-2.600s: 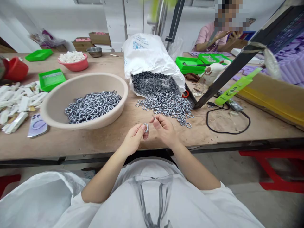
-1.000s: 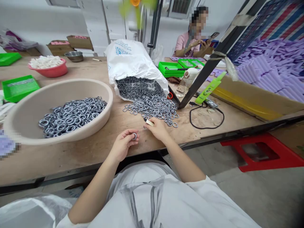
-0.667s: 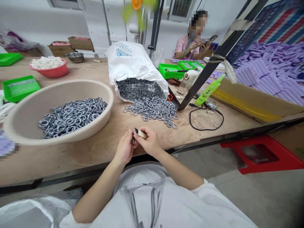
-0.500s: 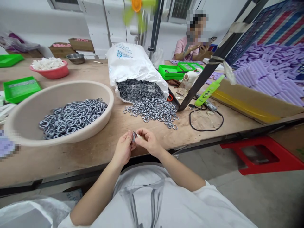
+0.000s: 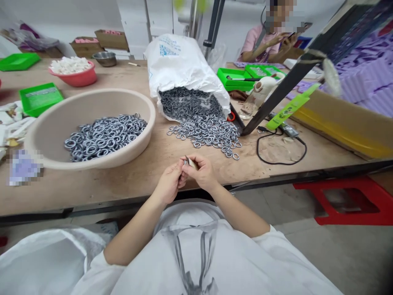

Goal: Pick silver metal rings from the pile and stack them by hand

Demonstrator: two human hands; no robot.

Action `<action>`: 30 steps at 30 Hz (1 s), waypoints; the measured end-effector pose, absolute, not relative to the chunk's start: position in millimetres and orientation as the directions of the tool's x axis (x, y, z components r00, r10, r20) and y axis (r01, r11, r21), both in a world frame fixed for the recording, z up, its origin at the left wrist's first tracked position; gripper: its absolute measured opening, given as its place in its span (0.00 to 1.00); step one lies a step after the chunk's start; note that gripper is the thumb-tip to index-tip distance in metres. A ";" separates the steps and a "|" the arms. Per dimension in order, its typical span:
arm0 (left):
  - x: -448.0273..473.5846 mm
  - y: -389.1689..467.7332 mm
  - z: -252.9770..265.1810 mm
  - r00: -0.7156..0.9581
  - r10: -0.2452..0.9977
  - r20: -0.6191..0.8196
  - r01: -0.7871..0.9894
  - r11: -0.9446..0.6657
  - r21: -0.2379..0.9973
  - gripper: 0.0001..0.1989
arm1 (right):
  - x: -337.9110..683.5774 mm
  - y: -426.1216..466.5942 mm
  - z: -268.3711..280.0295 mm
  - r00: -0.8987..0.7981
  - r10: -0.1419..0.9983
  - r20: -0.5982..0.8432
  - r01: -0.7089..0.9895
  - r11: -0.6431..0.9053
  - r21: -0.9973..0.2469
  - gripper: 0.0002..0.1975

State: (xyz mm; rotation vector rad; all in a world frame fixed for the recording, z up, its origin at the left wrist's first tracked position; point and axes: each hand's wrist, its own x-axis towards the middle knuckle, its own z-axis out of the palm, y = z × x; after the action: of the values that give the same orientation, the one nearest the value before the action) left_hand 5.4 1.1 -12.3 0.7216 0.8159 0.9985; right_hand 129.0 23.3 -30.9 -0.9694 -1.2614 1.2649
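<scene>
My left hand [image 5: 172, 180] and my right hand [image 5: 201, 172] meet at the table's front edge. Pinched in the left fingers is a small grey ring [image 5: 185, 162], mostly covered by the fingertips. The fingers of the right hand are closed around a small pale-handled tool [image 5: 192, 163] with a thin dark tip, which touches or nearly touches the ring; its exact kind is hidden. Beyond the hands, a heap of loose grey rings [image 5: 211, 133] spills from the mouth of a white sack [image 5: 184, 61]. To the left, a wide beige basin [image 5: 46, 139] holds many similar rings.
A dark slanted metal post [image 5: 276, 94] rises right of the sack, near a lime-green tube [image 5: 290, 108] and a black cable [image 5: 281, 164]. Green trays [image 5: 41, 100] and a red bowl [image 5: 75, 78] stand left. A co-worker [image 5: 260, 45] sits across the table. Below right is a red stool [image 5: 377, 200].
The view has tilted down and turned left, so the scene sits higher and further right. Both hands remain together; the ring shows less between the fingers and the tool's dark tip is visible.
</scene>
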 end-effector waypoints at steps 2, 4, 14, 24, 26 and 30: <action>5.4 0.9 -11.0 0.324 0.916 -0.235 -0.429 0.364 0.827 0.28 | 131.1 28.3 -31.0 -0.088 0.991 0.098 -0.135 0.086 -0.987 0.18; 4.5 1.2 -9.3 0.326 0.918 -0.226 -0.432 0.357 0.828 0.27 | 135.4 30.4 -28.3 -0.050 0.990 0.132 -0.065 0.128 -0.990 0.19; 0.2 4.0 -8.1 0.289 0.925 -0.247 -0.479 0.363 0.799 0.28 | 147.4 6.6 -6.2 -0.352 0.864 0.360 0.469 0.496 -0.731 0.25; -5.5 -8.4 -10.2 0.498 0.865 -0.064 -0.420 0.305 0.855 0.27 | 159.6 48.4 -31.3 -0.218 0.963 0.160 0.562 0.258 -0.786 0.26; -8.3 -7.7 -11.7 0.461 0.884 -0.074 -0.432 0.296 0.852 0.26 | 166.6 68.4 -32.8 -0.113 0.988 0.106 0.715 0.154 -0.682 0.23; -15.5 1.1 -17.0 0.318 0.928 -0.194 -0.440 0.326 0.837 0.23 | 172.3 94.0 -26.4 -0.015 0.996 0.087 0.947 0.042 -0.319 0.16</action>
State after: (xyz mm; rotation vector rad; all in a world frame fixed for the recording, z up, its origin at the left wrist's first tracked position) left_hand -15.5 1.1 -17.0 0.7614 0.7740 1.0247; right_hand 172.3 94.0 -26.4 -1.9801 -2.0380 0.2457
